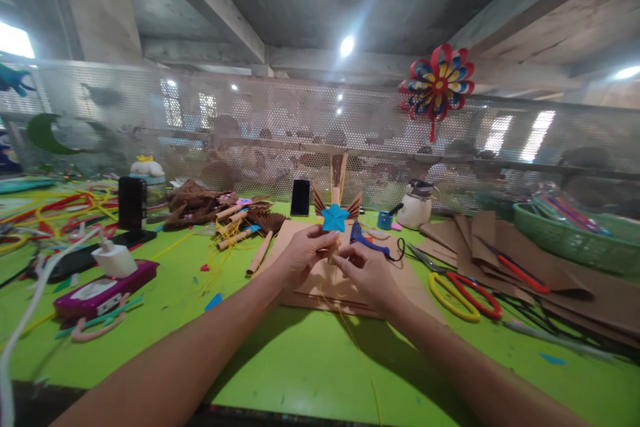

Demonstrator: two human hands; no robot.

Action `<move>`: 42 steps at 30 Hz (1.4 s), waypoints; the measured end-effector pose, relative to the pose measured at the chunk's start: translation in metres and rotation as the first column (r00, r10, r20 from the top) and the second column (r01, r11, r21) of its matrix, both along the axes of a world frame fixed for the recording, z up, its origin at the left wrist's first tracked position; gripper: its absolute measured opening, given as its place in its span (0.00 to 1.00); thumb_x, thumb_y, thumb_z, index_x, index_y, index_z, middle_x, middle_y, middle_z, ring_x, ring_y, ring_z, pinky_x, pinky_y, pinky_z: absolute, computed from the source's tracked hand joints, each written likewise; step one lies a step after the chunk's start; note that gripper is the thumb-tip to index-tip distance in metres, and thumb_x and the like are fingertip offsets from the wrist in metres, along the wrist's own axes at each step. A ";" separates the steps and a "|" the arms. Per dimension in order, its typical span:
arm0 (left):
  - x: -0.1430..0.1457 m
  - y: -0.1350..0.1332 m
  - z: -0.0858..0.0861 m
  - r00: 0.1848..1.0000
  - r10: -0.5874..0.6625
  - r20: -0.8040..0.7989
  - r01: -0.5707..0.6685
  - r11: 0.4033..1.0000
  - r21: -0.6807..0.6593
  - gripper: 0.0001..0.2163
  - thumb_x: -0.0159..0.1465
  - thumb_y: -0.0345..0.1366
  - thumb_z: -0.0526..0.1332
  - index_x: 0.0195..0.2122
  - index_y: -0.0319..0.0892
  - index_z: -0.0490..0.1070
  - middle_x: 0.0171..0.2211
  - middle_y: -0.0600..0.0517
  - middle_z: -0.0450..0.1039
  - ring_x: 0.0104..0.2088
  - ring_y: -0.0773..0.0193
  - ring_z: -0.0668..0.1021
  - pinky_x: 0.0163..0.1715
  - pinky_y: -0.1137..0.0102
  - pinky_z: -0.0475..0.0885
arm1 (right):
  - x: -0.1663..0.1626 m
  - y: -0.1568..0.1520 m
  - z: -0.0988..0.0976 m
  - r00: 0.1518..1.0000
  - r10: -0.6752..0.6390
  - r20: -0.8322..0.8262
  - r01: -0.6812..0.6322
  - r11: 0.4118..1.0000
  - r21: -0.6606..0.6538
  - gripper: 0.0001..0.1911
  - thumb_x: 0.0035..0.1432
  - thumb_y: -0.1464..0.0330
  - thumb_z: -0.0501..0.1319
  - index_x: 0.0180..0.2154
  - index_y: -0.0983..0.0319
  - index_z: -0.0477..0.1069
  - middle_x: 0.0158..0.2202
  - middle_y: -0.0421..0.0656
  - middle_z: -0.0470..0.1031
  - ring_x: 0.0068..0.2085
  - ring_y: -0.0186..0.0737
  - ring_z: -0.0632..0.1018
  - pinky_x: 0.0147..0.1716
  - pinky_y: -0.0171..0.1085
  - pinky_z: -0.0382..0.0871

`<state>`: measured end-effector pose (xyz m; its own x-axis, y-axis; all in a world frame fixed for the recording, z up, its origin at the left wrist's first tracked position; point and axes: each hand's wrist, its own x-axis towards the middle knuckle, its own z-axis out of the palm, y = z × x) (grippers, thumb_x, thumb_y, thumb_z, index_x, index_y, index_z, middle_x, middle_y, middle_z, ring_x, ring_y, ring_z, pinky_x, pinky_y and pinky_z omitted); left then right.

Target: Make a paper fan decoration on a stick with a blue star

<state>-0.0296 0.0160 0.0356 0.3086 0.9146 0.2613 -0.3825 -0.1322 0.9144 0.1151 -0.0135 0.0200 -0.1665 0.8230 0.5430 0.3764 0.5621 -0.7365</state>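
Observation:
Over the middle of the table I hold up a paper craft with a blue five-pointed star [335,218] and brown pleated paper wings [353,205] behind it. A brown paper piece [337,177] stands up above the star. My left hand [306,255] is closed on the craft just below and left of the star. My right hand [367,271] pinches its lower part from the right, fingertips close to the left hand's. Thin yellow string [357,340] hangs down toward the table edge. Under both hands lies a stack of brown cardboard [300,297]. A blue glue gun [367,240] lies behind the right hand.
Red-and-yellow scissors [467,297] and brown paper sheets [540,267] lie right, by a green basket [555,237]. At left are a purple power strip [107,290] with white plug and a stand [133,203]. Paper tubes [260,253], a phone [301,197] and a white jar [416,207] are behind.

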 end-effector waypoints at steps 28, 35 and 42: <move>-0.002 0.000 0.003 1.000 0.001 0.031 0.000 1.000 -0.030 0.10 0.51 0.37 0.65 0.30 0.36 0.71 0.26 0.52 0.71 0.26 0.71 0.71 0.26 0.76 0.63 | 0.004 -0.001 0.005 0.804 0.218 -0.553 -0.482 0.784 -0.391 0.13 0.47 0.62 0.62 0.27 0.65 0.65 0.19 0.37 0.68 0.16 0.25 0.65 0.14 0.26 0.54; 0.000 -0.003 0.004 0.999 -0.007 0.038 0.009 0.999 -0.053 0.11 0.53 0.38 0.64 0.32 0.36 0.70 0.27 0.51 0.71 0.27 0.69 0.73 0.28 0.74 0.65 | -0.003 -0.008 0.009 0.958 0.145 -0.247 -0.224 0.917 -0.329 0.11 0.51 0.62 0.56 0.25 0.63 0.63 0.13 0.32 0.58 0.13 0.25 0.57 0.14 0.28 0.50; 0.000 -0.003 0.003 0.997 0.059 0.058 -0.059 0.998 -0.009 0.11 0.53 0.39 0.64 0.31 0.36 0.70 0.27 0.50 0.72 0.31 0.66 0.74 0.34 0.71 0.66 | -0.009 -0.009 -0.003 0.989 0.128 0.068 -0.128 0.992 -0.015 0.09 0.51 0.71 0.53 0.21 0.64 0.63 0.19 0.37 0.62 0.23 0.30 0.63 0.23 0.30 0.56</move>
<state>-0.0301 0.0132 0.0386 0.2384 0.9327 0.2708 -0.4270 -0.1498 0.8918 0.1063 -0.0223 0.0174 -0.3076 0.7983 0.5178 0.3517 0.6010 -0.7177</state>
